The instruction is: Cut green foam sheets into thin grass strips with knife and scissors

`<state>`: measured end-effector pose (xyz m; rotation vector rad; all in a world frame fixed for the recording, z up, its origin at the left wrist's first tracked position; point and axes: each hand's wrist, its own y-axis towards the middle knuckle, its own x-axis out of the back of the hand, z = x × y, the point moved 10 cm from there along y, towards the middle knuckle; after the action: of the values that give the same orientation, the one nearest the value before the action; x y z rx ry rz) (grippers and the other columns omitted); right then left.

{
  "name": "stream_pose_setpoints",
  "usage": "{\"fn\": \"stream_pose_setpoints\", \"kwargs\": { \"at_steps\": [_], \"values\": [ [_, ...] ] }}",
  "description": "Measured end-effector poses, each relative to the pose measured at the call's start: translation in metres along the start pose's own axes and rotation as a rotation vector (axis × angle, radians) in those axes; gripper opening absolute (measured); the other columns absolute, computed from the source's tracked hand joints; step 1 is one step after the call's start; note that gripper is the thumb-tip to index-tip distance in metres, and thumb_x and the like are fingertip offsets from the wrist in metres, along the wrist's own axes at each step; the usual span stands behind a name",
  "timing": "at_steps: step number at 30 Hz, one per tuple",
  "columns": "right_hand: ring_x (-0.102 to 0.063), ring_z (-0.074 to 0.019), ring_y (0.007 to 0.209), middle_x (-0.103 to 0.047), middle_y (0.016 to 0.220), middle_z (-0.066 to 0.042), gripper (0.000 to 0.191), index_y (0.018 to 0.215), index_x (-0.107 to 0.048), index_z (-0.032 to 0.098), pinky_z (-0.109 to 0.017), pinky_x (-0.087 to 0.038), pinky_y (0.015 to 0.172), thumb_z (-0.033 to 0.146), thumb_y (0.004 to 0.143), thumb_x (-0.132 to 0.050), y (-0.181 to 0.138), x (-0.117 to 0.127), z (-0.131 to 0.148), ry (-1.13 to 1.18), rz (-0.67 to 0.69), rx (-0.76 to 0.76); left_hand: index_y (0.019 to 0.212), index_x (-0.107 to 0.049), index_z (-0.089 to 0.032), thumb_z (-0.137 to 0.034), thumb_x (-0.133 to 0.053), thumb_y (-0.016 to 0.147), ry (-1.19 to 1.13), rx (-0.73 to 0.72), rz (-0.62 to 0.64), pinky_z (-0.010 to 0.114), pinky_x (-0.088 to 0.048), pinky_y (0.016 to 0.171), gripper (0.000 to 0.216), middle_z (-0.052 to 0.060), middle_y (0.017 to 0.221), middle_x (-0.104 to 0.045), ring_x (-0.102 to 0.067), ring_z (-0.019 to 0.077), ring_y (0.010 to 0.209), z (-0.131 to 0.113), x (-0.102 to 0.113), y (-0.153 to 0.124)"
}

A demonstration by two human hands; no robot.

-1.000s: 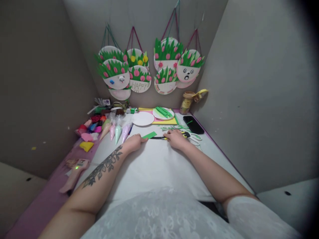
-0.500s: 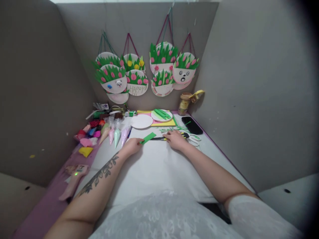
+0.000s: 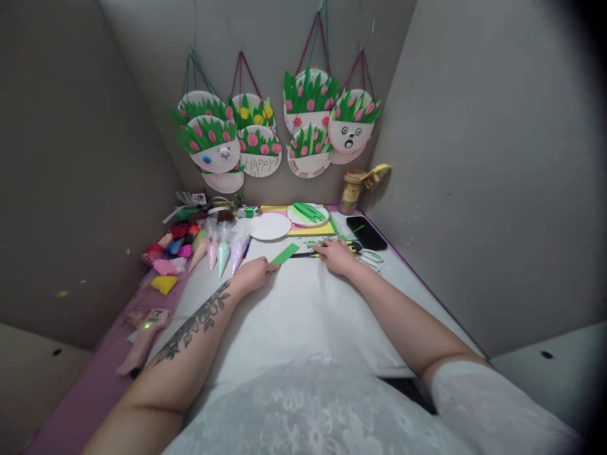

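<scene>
White lace top [image 3: 308,407] nearest, at the front edge of the white table [image 3: 310,309]. Pink device [image 3: 142,338], its green light lit, lies off to the left on a purple border. Left forearm, marked with a leaf tattoo, reaches in over the table. Left hand [image 3: 255,273] has thumb and fingers clamped on a green strip [image 3: 285,253]; the strip sticks out toward the middle of the table, slanting up to the right. Right hand [image 3: 335,256], palm down, fingers bent over a slim black and yellow tool [image 3: 302,255]; grip cannot be told, the hand hides most of it. Tool's dark end points at the strip; touching or just apart, cannot tell. White loop handles [image 3: 372,255] lie just right of the right hand. Left side: yellow packet [image 3: 164,284], a heap of bright packets, then piping bags [image 3: 222,258] in soft colours. Beyond the hands, green scraps [image 3: 310,243] and a dark phone [image 3: 367,233]. Farther, a bare white plate [image 3: 270,226] beside a second plate [image 3: 291,218] heaped with green pieces, on yellow and pink sheets. Brown-lidded jar [image 3: 351,189] in the right back corner. Back wall: hanging plates [image 3: 308,165] with green paper grass and pink or yellow dots.
</scene>
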<state>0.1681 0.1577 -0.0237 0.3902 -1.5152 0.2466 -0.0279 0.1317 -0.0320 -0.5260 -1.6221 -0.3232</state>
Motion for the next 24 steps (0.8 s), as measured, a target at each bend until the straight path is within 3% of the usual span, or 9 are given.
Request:
{"fn": "stream_pose_setpoints", "kwargs": {
  "at_steps": [13, 24],
  "values": [
    [-0.049, -0.0286, 0.113, -0.059, 0.117, -0.011, 0.040, 0.124, -0.060, 0.029, -0.052, -0.021, 0.104, 0.018, 0.090, -0.043, 0.001, -0.001, 0.007, -0.006, 0.002, 0.004, 0.128, -0.059, -0.029, -0.032, -0.032, 0.094, 0.023, 0.027, 0.018, 0.025, -0.039, 0.067, 0.044, 0.007, 0.092, -0.063, -0.060, 0.0185, 0.076, -0.001, -0.001, 0.001],
    [-0.050, -0.0249, 0.102, -0.062, 0.110, -0.010, 0.033, 0.114, -0.065, 0.026, -0.044, -0.025, 0.096, 0.018, 0.090, -0.044, 0.000, 0.004, 0.030, 0.005, -0.002, 0.053, 0.125, -0.062, -0.032, -0.037, -0.030, 0.095, 0.017, 0.030, 0.015, 0.027, -0.040, 0.069, 0.044, 0.007, 0.090, -0.063, -0.060, 0.0185, 0.076, -0.001, -0.001, 0.001]
  ]
}}
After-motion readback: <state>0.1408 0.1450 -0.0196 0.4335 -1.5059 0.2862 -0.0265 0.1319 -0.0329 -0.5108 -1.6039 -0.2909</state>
